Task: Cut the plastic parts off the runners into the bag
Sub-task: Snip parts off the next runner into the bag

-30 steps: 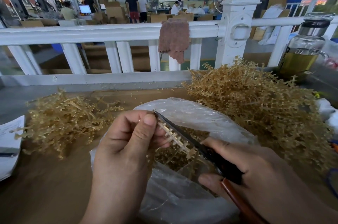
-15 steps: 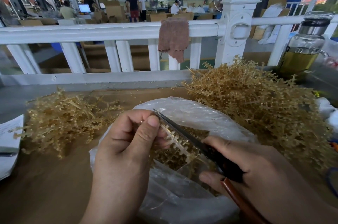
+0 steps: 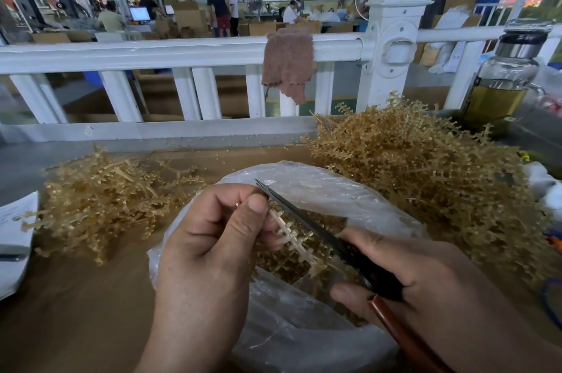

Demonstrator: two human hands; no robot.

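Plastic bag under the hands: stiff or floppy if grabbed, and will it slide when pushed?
Probably floppy: the bag is thin, clear, crumpled film with its rim sagging in folds. Likely light itself, but the cut parts heaped inside should weigh its bottom down. Pushed, it would more likely crumple than slide cleanly across the brown table.
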